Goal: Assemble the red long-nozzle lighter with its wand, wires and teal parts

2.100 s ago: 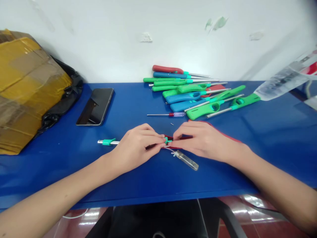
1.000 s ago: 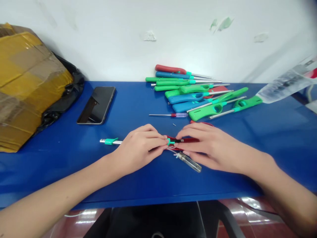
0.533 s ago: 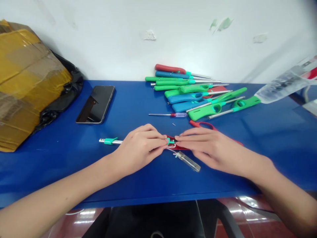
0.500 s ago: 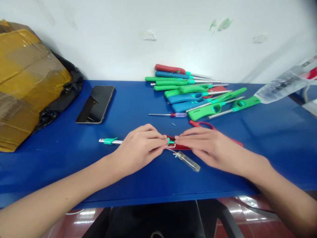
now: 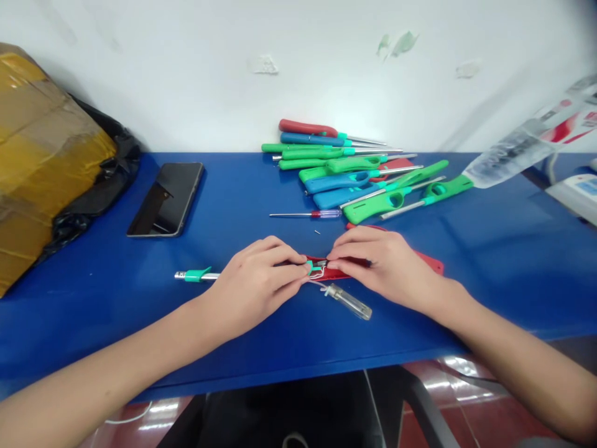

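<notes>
An opened lighter's red shell half [image 5: 336, 274] lies on the blue table, partly covered by my hands. My left hand [image 5: 261, 275] is closed, fingertips pinching the green plastic piece [image 5: 316, 268] at the shell's left end. A metal tube [image 5: 211, 276] with a green collar sticks out left from under this hand. My right hand [image 5: 385, 261] is closed too, its thumb and fingertips together over the shell beside thin white wires; a small dark part shows at the tips, too small to name. In front lies the clear fuel tank [image 5: 349, 302], with a thin tube running to the shell.
Several long lighters [image 5: 345, 180] are heaped against the wall. A screwdriver [image 5: 321, 214] and a tiny pin [image 5: 317, 232] lie before them. Another red shell part [image 5: 431, 263] is partly behind my right hand. A phone [image 5: 165, 199], a taped box [image 5: 51, 149] and a plastic bottle [image 5: 513, 149] stand around.
My right hand's fingers have drawn together from a flatter pose into a pinch over the shell. The view has shifted slightly right; my left hand keeps its hold.
</notes>
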`<action>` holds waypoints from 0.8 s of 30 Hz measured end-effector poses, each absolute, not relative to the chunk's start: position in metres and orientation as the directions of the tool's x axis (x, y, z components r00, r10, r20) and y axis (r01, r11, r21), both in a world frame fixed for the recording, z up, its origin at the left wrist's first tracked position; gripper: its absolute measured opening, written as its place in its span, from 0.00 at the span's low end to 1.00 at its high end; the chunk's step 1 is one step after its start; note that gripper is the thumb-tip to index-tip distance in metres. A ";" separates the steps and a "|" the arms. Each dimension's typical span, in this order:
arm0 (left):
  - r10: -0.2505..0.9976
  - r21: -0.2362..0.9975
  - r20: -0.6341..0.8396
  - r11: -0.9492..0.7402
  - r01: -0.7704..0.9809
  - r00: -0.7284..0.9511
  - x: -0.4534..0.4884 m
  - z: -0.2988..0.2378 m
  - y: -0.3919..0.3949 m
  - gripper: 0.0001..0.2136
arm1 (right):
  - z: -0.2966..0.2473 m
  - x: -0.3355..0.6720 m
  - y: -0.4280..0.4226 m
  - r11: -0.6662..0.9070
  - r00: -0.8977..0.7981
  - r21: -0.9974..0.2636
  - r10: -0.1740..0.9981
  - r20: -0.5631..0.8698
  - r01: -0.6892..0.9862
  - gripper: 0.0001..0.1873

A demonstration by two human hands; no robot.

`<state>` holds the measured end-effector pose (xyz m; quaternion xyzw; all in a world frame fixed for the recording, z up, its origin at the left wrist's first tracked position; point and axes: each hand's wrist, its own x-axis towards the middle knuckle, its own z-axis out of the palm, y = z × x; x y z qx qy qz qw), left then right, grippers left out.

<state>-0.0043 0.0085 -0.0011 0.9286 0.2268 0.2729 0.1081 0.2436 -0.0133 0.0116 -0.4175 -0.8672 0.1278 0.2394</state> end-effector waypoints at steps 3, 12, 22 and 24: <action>0.475 0.307 0.453 -0.877 0.369 0.755 -0.005 -0.001 0.008 0.08 | 0.011 0.244 -0.013 0.638 -0.561 -0.403 0.770 0.305 0.657 0.10; 0.453 0.259 0.462 -0.891 0.373 0.762 -0.007 -0.004 0.005 0.08 | 0.009 0.244 -0.014 0.641 -0.577 -0.392 0.767 0.281 0.660 0.10; 0.516 0.391 0.499 -0.851 0.350 0.696 -0.004 -0.007 0.005 0.07 | 0.010 0.234 -0.021 0.706 -0.688 0.066 0.658 0.307 0.705 0.08; 0.516 0.396 0.500 -0.850 0.347 0.696 -0.004 -0.006 0.005 0.07 | 0.010 0.232 -0.022 0.698 -0.691 0.099 0.662 0.290 0.710 0.08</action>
